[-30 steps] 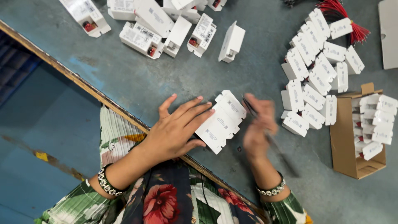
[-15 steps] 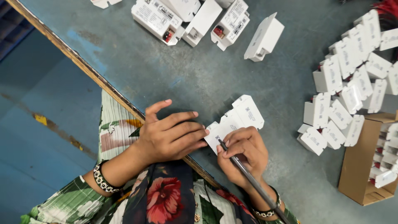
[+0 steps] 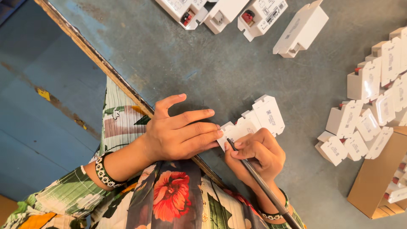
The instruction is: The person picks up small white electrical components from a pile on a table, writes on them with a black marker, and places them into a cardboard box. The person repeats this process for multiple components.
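My left hand (image 3: 180, 133) lies flat, fingers stretched out and close together, their tips pressing on the near end of a row of small white plastic housings (image 3: 254, 123) that sits on the grey table (image 3: 203, 72), just beside the table's wooden edge (image 3: 106, 68). It grips nothing; it only holds the row down. My right hand (image 3: 254, 154) is curled tight around a thin dark rod-like tool (image 3: 263, 184), pinched between thumb and fingers like a pen, its tip touching the nearest housing in the row, right next to my left fingertips. The tool's long shaft runs back past my wrist toward my body. Farther out on the table lie several larger white housings (image 3: 263, 15), some with red parts showing, and one lies apart from them (image 3: 301, 29). To my right a heap of the small white housings (image 3: 369, 110) rests against an open cardboard box (image 3: 373, 178) with more of them inside.
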`<state>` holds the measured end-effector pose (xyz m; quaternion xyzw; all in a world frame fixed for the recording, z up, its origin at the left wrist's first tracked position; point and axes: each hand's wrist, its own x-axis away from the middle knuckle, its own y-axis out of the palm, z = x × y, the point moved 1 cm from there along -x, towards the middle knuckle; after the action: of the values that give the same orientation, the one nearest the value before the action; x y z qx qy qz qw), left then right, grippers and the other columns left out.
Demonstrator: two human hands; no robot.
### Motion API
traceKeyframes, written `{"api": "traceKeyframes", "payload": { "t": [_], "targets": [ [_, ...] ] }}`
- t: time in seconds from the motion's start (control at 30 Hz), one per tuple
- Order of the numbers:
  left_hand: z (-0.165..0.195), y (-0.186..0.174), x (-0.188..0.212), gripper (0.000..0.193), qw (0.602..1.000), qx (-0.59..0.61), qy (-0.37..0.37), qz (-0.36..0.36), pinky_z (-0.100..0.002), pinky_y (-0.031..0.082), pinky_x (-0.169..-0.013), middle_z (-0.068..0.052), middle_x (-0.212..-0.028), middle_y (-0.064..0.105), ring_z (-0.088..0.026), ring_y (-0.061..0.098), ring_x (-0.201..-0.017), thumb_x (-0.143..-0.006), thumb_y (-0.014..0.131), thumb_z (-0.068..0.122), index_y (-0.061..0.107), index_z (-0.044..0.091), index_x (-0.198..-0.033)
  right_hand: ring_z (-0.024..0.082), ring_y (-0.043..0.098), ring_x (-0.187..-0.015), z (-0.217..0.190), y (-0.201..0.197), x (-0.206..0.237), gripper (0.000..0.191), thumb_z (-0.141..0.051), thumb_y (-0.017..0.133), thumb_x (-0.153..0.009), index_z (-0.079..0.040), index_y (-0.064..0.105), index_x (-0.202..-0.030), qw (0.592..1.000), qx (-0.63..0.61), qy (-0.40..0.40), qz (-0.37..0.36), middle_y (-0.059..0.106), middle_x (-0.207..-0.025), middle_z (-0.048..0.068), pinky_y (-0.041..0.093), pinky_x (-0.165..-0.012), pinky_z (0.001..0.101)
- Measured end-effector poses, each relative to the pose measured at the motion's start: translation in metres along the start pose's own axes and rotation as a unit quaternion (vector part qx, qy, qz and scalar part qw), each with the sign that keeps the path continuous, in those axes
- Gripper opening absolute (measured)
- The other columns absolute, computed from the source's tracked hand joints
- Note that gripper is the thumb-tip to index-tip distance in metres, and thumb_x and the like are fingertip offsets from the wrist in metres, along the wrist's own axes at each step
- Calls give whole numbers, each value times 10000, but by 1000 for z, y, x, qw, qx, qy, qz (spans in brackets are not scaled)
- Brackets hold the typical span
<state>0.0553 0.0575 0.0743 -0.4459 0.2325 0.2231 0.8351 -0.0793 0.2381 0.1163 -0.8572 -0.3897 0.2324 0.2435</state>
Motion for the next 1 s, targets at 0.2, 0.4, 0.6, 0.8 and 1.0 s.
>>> {"api": "traceKeyframes", "payload": {
  "t": [0.2, 0.4, 0.6, 0.8, 1.0],
  "targets": [
    [0, 1, 2, 207, 1000, 4, 4, 3, -506, 296, -1161, 115, -1116, 735, -119, 680, -1191, -1032, 808, 352, 743, 244, -1196, 111, 663, -702, 1, -1, 2, 350, 19, 900, -677, -85, 565, -676, 1000, 12, 6, -7, 599, -783, 31, 505, -589, 229],
    [0, 1, 3, 197, 1000, -2, 2, 3, -498, 287, -1173, 118, -1117, 736, -115, 679, -1193, -1040, 796, 362, 751, 250, -1196, 98, 666, -703, 2, -2, 3, 341, 8, 907, -683, -83, 578, -677, 1000, 14, 8, -11, 603, -789, 31, 516, -589, 228],
    [0, 0, 3, 206, 1000, -1, 5, 0, -499, 282, -1173, 117, -1125, 737, -117, 680, -1192, -1043, 791, 364, 753, 245, -1207, 91, 661, -685, 2, -1, 2, 338, 6, 900, -682, -90, 577, -667, 1000, 24, 6, -9, 603, -779, 25, 499, -563, 220],
    [0, 0, 3, 201, 1000, -1, 6, 3, -499, 284, -1174, 117, -1121, 736, -117, 684, -1188, -1048, 793, 361, 753, 244, -1207, 87, 657, -682, 1, -2, 2, 330, 8, 901, -688, -87, 585, -668, 1000, 25, 15, -12, 601, -777, 23, 500, -562, 216],
    [0, 1, 3, 192, 1000, -1, 7, 4, -497, 282, -1178, 118, -1113, 737, -117, 685, -1188, -1053, 797, 353, 752, 245, -1205, 100, 658, -726, 1, -4, 2, 323, 24, 886, -710, -77, 580, -698, 1000, -14, 18, -9, 599, -814, 34, 532, -629, 235]
  ]
}}
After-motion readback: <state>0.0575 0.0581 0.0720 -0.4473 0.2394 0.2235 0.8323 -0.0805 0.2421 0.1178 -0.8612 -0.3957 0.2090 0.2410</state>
